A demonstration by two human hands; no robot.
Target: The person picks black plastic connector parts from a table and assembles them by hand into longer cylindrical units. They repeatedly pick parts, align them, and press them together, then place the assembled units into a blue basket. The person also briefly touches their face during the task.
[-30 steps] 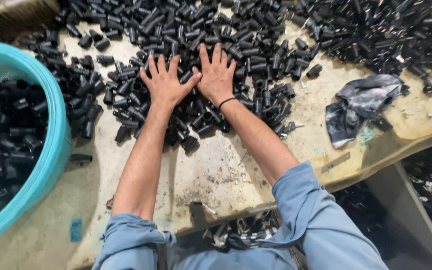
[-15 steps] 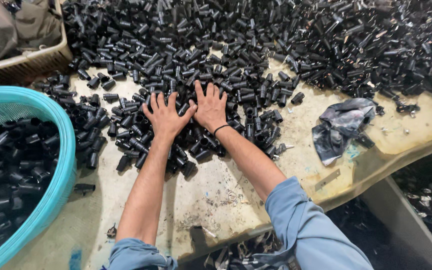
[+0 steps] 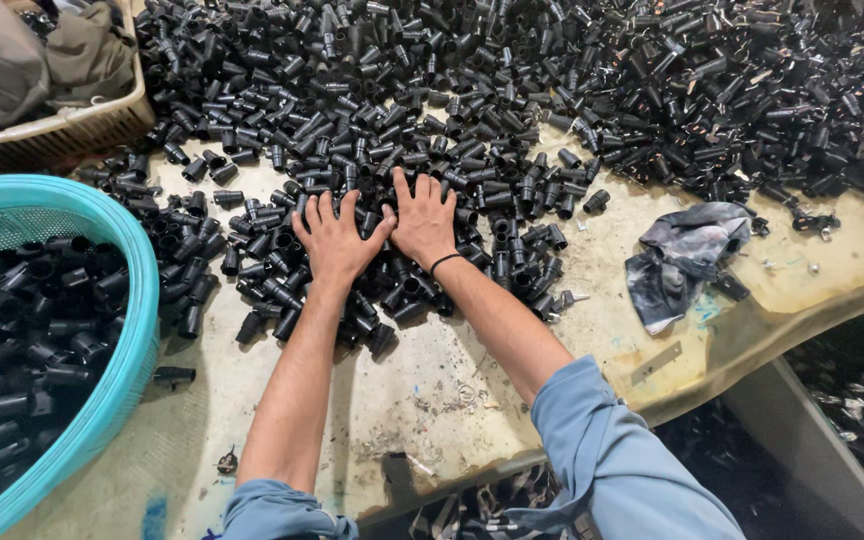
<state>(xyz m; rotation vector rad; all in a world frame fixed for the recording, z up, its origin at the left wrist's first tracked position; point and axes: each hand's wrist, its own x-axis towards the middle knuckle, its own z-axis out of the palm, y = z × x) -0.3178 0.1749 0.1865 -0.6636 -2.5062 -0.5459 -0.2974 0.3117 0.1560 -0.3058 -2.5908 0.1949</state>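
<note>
This was a small workshop or parts-sorting floor, not a home. A worn, stained bench (image 3: 422,400) carried a great heap of identical black plastic tube fittings (image 3: 472,90), spread from the far edge down to the middle. At the near left stood a teal plastic basket (image 3: 137,300) filled with the same parts. A woven tray (image 3: 62,130) sat at the far left, and a crumpled dark rag (image 3: 682,255) lay at the right.

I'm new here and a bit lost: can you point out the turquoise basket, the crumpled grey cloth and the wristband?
turquoise basket (image 3: 142,300), head view, on its right rim.
crumpled grey cloth (image 3: 687,258), head view, on its middle folds.
wristband (image 3: 444,263), head view, on the dark band at the right wrist.
</note>
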